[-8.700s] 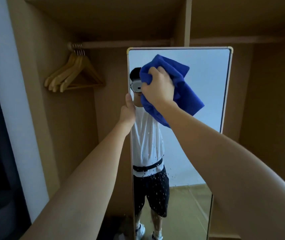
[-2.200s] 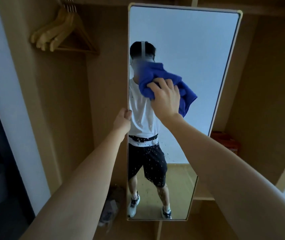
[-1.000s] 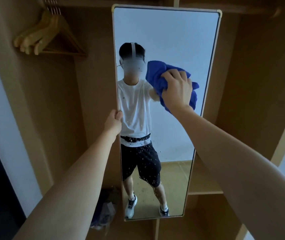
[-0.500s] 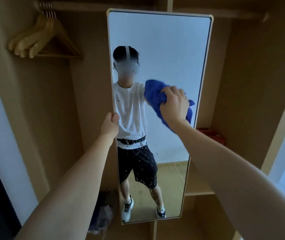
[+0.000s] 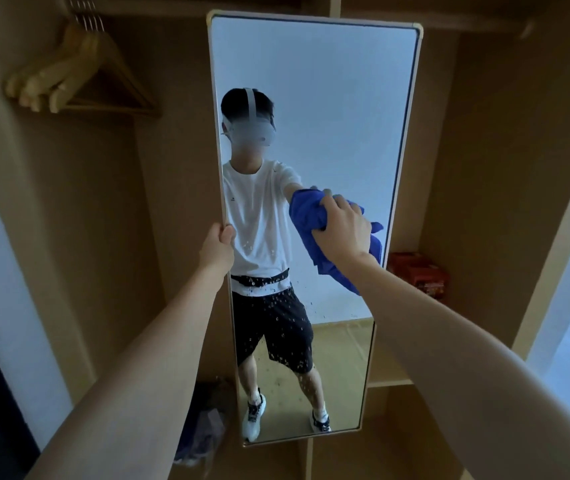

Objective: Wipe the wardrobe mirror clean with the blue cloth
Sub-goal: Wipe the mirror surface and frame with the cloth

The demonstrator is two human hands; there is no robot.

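**Blue cloth now lower on the mirror**

While the left hand (image 5: 217, 249) grips the left edge of the wardrobe mirror (image 5: 311, 98) about halfway up, with the fingers curled round the frame, the right hand (image 5: 340, 227) clutches the bunched blue cloth (image 5: 306, 216) and presses it on the glass. Cloth and hand sit on the right side of the mirror, near its middle height, close to the right edge. Half a second ago the cloth was a bit higher; a second ago it was higher still, up beside the head in the reflection. Now it is level with the reflected chest. Small water drops dot the lower glass. Wooden hangers (image 5: 68, 74) hang on a rail at the top left. A red box (image 5: 418, 273) sits on a shelf just right of the mirror. A crumpled bag (image 5: 203, 424) lies on the wardrobe floor at the lower left.
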